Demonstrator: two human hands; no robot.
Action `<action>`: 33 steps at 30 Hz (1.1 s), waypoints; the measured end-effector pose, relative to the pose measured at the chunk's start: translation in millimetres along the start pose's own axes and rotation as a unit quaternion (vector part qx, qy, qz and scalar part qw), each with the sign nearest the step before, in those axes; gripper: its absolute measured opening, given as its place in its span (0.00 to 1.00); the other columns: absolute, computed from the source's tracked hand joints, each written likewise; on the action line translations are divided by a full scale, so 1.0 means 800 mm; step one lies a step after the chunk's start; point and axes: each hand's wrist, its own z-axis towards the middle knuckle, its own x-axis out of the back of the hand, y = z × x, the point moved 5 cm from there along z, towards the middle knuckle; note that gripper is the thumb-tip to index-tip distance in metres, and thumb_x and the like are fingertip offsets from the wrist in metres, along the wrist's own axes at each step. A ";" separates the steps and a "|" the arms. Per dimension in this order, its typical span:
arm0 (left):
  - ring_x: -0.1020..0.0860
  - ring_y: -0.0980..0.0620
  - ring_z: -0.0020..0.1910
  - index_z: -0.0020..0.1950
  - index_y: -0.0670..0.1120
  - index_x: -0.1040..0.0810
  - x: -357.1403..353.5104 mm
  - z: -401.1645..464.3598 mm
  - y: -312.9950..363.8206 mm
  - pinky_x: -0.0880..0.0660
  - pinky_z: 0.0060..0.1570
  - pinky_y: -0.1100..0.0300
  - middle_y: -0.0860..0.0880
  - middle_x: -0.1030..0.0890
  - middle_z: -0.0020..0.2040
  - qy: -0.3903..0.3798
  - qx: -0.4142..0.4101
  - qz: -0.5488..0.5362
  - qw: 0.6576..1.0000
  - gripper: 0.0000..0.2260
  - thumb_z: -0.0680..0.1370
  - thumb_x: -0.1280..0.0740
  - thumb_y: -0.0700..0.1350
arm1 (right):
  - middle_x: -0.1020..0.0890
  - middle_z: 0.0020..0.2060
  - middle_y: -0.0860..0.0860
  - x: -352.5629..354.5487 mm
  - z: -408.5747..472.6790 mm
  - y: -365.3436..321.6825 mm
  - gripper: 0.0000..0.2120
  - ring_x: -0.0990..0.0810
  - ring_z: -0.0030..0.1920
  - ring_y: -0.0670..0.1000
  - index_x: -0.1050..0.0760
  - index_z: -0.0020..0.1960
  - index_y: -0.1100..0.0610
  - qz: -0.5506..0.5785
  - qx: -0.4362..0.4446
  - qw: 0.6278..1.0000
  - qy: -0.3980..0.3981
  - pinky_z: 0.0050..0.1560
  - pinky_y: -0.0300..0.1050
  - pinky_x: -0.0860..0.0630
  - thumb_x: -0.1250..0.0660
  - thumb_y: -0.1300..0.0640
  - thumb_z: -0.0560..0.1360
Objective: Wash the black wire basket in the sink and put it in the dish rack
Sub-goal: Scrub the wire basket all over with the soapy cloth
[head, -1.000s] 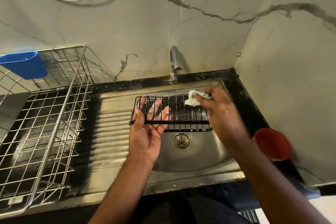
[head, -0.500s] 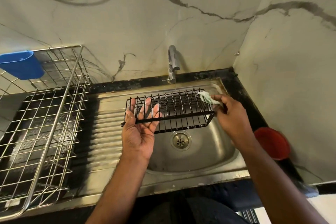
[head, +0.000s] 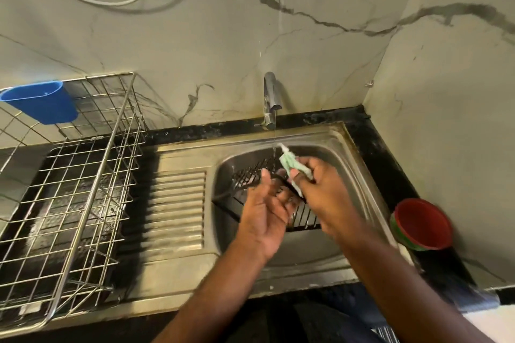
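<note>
The black wire basket (head: 305, 219) is tilted inside the steel sink (head: 351, 159), blurred by motion. My left hand (head: 263, 210) grips its upper rim from the front, thumb over the black bar. My right hand (head: 323, 189) pinches a pale green cloth (head: 289, 166) against the basket's top edge, close to my left fingers. A thin stream of water runs from the tap (head: 271, 97) onto the cloth. Both hands hide the basket's middle. The metal wire dish rack (head: 83, 189) stands at the left of the counter.
A ribbed steel drainboard (head: 178, 209) lies between the sink and the rack. A blue plastic holder (head: 41, 104) hangs on the rack's back corner. A red bowl (head: 420, 224) sits on the black counter right of the sink, near the wall corner.
The basket has swung from level above the drain to a tilt, lower in the bowl. My right hand with the cloth moved left toward my left hand, which now grips the rim.
</note>
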 end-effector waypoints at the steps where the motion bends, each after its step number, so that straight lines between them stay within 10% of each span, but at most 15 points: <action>1: 0.20 0.54 0.37 0.58 0.41 0.21 -0.002 0.003 -0.007 0.20 0.43 0.58 0.46 0.18 0.42 -0.009 0.019 -0.012 1.000 0.14 0.80 0.34 0.50 | 0.15 0.51 0.46 -0.007 -0.002 -0.001 0.11 0.16 0.51 0.45 0.22 0.62 0.51 -0.046 0.018 0.999 0.001 0.56 0.52 0.19 0.32 0.57 0.80; 7: 0.17 0.52 0.29 0.59 0.34 0.23 -0.002 -0.003 0.003 0.20 0.26 0.62 0.39 0.17 0.43 -0.018 0.050 -0.070 0.996 0.10 0.81 0.38 0.38 | 0.16 0.49 0.44 0.016 -0.015 -0.026 0.16 0.17 0.42 0.44 0.20 0.63 0.48 -0.248 0.188 0.950 0.010 0.44 0.37 0.20 0.29 0.60 0.77; 12: 0.17 0.42 0.57 0.59 0.38 0.28 0.006 0.002 0.008 0.30 0.67 0.30 0.36 0.19 0.64 -0.055 0.007 -0.018 0.998 0.10 0.78 0.38 0.37 | 0.21 0.56 0.51 0.052 0.000 -0.027 0.18 0.21 0.52 0.46 0.18 0.61 0.56 -0.271 0.274 0.919 0.089 0.54 0.28 0.24 0.28 0.68 0.73; 19: 0.16 0.52 0.40 0.56 0.40 0.23 -0.007 -0.003 0.005 0.26 0.62 0.45 0.44 0.16 0.44 -0.121 0.032 -0.090 0.988 0.10 0.75 0.36 0.38 | 0.19 0.63 0.55 -0.009 -0.038 -0.042 0.17 0.25 0.64 0.53 0.20 0.63 0.61 -0.296 0.426 0.854 -0.037 0.60 0.41 0.25 0.37 0.62 0.77; 28: 0.25 0.35 0.67 0.62 0.37 0.22 -0.014 -0.005 0.041 0.28 0.63 0.32 0.42 0.17 0.63 -0.166 -0.021 -0.092 0.982 0.18 0.75 0.41 0.41 | 0.20 0.65 0.56 0.050 -0.004 -0.009 0.19 0.24 0.66 0.56 0.18 0.62 0.59 -0.313 0.313 0.896 0.038 0.63 0.53 0.22 0.33 0.74 0.75; 33: 0.18 0.39 0.58 0.55 0.38 0.15 -0.013 -0.007 0.050 0.26 0.60 0.33 0.40 0.18 0.63 -0.187 -0.037 -0.123 0.974 0.19 0.75 0.43 0.41 | 0.24 0.70 0.53 0.020 -0.027 -0.033 0.25 0.26 0.65 0.53 0.21 0.67 0.59 -0.327 0.392 0.860 -0.021 0.63 0.42 0.25 0.31 0.74 0.73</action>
